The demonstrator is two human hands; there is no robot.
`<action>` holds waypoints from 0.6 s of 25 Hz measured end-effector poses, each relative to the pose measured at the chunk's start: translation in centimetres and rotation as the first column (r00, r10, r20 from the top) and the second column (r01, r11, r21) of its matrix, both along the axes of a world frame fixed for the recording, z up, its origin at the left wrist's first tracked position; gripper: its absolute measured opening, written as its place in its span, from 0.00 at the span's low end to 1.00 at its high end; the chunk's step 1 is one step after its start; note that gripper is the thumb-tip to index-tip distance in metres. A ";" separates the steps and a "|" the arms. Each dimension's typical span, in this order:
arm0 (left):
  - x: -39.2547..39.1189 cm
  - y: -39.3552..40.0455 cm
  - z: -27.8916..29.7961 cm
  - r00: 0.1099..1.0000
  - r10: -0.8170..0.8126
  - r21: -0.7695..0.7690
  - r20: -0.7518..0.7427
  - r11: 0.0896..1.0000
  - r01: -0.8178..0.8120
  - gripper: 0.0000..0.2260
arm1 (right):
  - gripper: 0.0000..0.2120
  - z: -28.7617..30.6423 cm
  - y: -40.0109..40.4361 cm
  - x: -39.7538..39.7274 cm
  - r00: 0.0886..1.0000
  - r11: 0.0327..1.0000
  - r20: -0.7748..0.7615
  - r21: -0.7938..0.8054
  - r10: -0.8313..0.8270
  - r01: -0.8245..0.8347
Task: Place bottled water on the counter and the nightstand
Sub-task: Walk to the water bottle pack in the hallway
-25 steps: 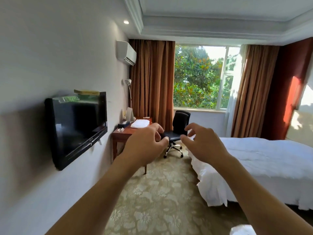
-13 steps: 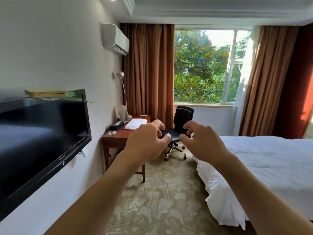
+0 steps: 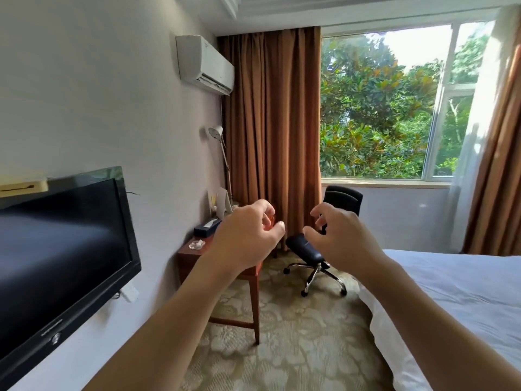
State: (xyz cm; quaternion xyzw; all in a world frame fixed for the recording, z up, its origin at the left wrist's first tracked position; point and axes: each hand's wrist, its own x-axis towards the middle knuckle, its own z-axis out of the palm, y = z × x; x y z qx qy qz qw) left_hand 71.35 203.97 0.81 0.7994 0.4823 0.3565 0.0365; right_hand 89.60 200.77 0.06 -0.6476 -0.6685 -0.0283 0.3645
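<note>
No water bottle shows in the head view. My left hand (image 3: 248, 235) and my right hand (image 3: 341, 235) are stretched out in front of me at chest height, a small gap between them. The fingers of both hang loosely curled and hold nothing. Beyond my left hand stands a small reddish wooden desk (image 3: 191, 256) against the left wall, partly hidden by that hand. No nightstand is in sight.
A black TV (image 3: 62, 249) hangs on the left wall. On the desk sit a tissue box (image 3: 207, 227) and a glass ashtray (image 3: 196, 244). A black office chair (image 3: 318, 244) stands by the curtain, a white bed (image 3: 456, 300) fills the right, and patterned carpet (image 3: 296, 348) runs between.
I have moved forward along the wall: the TV has slid to the left edge and the desk, chair and window have grown nearer. My hands keep the same pose, slightly further apart.
</note>
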 end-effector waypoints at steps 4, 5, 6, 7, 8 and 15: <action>3.0 9.8 -1.8 1.000 -0.014 -0.018 -0.001 1.000 0.014 0.15 | 0.18 -1.2 9.2 3.1 1.000 1.000 -0.006 -0.012 0.014 -0.014; 3.8 12.5 -2.1 1.000 -0.015 -0.016 -0.004 1.000 0.015 0.15 | 0.18 -1.4 11.8 3.9 1.000 1.000 -0.003 -0.003 0.003 -0.003; 4.5 15.1 -2.4 1.000 -0.021 -0.012 -0.003 1.000 0.021 0.15 | 0.18 -1.6 14.3 4.5 1.000 1.000 0.004 -0.001 -0.010 0.010; 5.3 17.8 -2.6 1.000 -0.028 -0.005 -0.005 1.000 0.028 0.15 | 0.18 -1.7 17.0 5.2 1.000 1.000 0.012 0.001 -0.024 0.024; 6.0 20.5 -2.6 0.999 -0.034 0.003 -0.009 0.999 0.034 0.16 | 0.18 -1.6 19.6 5.7 0.999 0.999 0.018 0.012 -0.038 0.038; 9.2 38.5 -0.7 0.999 -0.043 0.046 -0.010 0.998 0.043 0.17 | 0.15 0.8 37.4 7.8 0.996 0.990 0.017 0.112 -0.086 0.084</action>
